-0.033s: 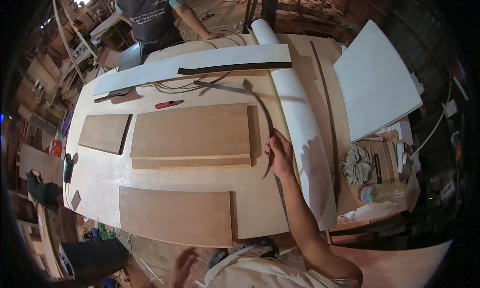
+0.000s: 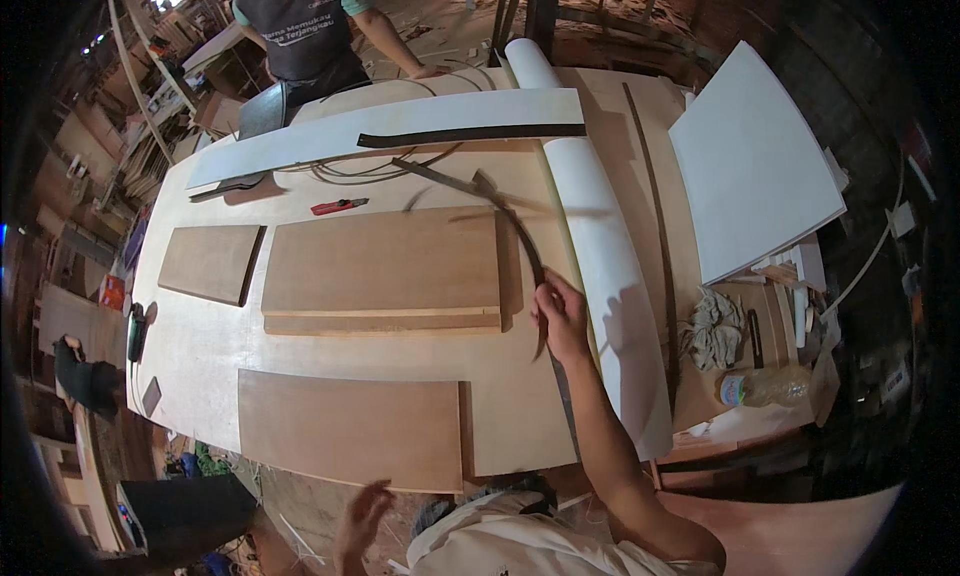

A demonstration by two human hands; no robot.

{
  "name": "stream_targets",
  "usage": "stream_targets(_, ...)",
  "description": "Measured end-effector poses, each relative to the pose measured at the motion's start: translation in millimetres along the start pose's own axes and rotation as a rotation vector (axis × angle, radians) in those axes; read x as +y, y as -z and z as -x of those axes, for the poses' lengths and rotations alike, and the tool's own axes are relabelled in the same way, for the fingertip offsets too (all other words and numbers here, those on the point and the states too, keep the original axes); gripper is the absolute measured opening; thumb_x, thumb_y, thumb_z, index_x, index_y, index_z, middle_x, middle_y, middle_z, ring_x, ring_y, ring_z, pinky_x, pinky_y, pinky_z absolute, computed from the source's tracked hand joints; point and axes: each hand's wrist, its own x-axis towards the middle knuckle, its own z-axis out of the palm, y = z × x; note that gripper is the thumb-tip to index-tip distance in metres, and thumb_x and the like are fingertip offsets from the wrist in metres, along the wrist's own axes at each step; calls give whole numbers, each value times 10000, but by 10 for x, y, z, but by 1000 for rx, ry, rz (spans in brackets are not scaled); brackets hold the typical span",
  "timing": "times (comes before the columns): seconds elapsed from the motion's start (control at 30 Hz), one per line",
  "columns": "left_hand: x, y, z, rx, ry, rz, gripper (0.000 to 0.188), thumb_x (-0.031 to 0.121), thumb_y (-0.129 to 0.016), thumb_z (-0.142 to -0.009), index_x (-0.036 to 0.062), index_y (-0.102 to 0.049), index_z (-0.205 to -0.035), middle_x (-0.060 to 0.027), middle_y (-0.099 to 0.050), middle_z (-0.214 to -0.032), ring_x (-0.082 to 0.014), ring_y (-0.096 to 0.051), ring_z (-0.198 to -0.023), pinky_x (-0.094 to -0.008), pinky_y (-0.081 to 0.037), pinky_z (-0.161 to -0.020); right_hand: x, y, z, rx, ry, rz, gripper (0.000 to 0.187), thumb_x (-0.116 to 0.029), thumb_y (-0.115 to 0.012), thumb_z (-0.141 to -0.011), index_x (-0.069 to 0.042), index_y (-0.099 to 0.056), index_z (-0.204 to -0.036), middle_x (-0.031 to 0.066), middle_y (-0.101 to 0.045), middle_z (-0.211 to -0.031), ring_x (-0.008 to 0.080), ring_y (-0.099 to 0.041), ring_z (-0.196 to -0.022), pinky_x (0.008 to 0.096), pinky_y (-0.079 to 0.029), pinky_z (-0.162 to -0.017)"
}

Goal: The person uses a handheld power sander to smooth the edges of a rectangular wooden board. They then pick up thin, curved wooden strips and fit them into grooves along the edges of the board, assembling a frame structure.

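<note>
My right hand (image 2: pixel 562 314) is closed round a thin, dark, flexible strip (image 2: pixel 522 234) above the right part of the table. The strip curves up and away, past the right end of a stack of brown boards (image 2: pixel 380 261). My left hand (image 2: pixel 368 508) hangs low, just off the table's near edge, with loosely bent fingers apart and nothing in them. Nearest to it lies another brown board (image 2: pixel 350 426). A smaller brown board (image 2: pixel 210 263) rests left of the stack. Behind the stack is a red utility knife (image 2: pixel 340 207).
A white roll (image 2: pixel 605 276) runs along the right side of the table. A long white panel (image 2: pixel 400 126) lies across the back, bearing a black strip (image 2: pixel 470 136). White sheets (image 2: pixel 755 166), a rag (image 2: pixel 714 331) and a plastic bottle (image 2: pixel 768 387) are at the right. Someone (image 2: pixel 310 36) stands beyond the table.
The dark strip's far end has swung and twisted slightly, while my right hand has dipped a little. My left hand has risen slightly toward the near board.
</note>
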Motion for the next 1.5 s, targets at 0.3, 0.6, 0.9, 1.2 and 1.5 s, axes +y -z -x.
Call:
stream_targets(0.3, 1418, -780, -1426, -335, -227, 324, 539, 395, -447, -1040, -2, -430, -1403, -126, -602, -1215, -209, -611, -1035, -360, -494, -919, -92, 244, 843, -175, 127, 375, 323, -64, -658, -930, 54, -602, -1225, 35, -587, -904, 65, -519, -705, 220, -453, -592)
stream_targets(0.6, 1685, -1244, -1784, -341, -142, 774, 440, 331, -508, -1020, 39, -456, -1344, -87, -599, -1150, -229, -609, -996, -402, -504, -885, -365, 81, 1332, -467, 125, 716, 247, -49, -719, -856, 38, -675, -1084, 114, -645, -871, 173, -617, -778, 301, -495, -669)
stream_targets(0.9, 1035, -711, -1332, -67, -356, 834, 336, 123, -520, -1013, -1, -416, -1307, -120, -608, -1035, -196, -640, -680, -289, -526, -613, 462, -27, 204, -184, -407, 683, 416, -378, -479, -1020, 16, -612, -1025, 138, -679, -972, 218, -673, -837, 336, -546, -757)
stream_targets(1.2, 848, -326, -787, 77, -334, 990, 426, 252, -528, -1021, 23, -414, -1362, -117, -611, -1053, -178, -639, -765, -324, -552, -704, 1371, -43, -1283, -39, -38, 1271, 391, -198, -657, -846, 75, -576, -1114, 220, -644, -1043, 345, -629, -985, 435, -489, -881)
stream_targets(1.5, 164, 356, -351, 296, -355, 1159, 414, 272, -533, -1007, 26, -457, -1331, -112, -611, -1027, -214, -614, -814, -373, -538, -704, 829, -918, -103, -99, 643, 1424, 299, 5, -570, -845, -17, -567, -1144, 170, -640, -1114, 409, -624, -983, 478, -490, -878)
